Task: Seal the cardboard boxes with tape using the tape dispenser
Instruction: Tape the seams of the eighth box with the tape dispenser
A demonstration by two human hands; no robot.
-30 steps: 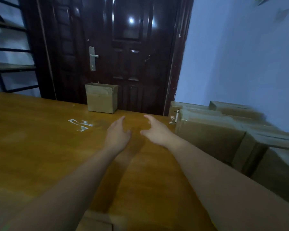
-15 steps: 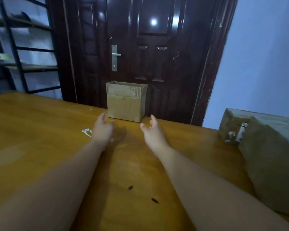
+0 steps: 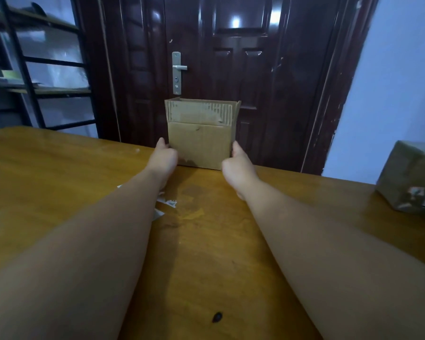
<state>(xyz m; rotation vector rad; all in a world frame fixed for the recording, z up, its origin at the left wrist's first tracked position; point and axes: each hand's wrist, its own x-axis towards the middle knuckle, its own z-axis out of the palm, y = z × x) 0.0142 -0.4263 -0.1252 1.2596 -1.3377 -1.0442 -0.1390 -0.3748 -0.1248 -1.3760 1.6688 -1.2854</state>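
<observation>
The cardboard box (image 3: 201, 143) stands on the table (image 3: 59, 173) at its far edge, in front of the door (image 3: 255, 69). The left hand (image 3: 163, 157) lies against its left side, the right hand (image 3: 238, 165) against its right. A second box (image 3: 407, 177) sits at the table's right edge. The shelf rack (image 3: 35, 69) stands behind the table, left.

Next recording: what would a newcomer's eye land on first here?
An open-topped cardboard box stands at the far edge of the wooden table, the left hand touching its left side and the right hand its right. Behind it is a glossy dark door; a second box shows at the frame's right edge.
</observation>
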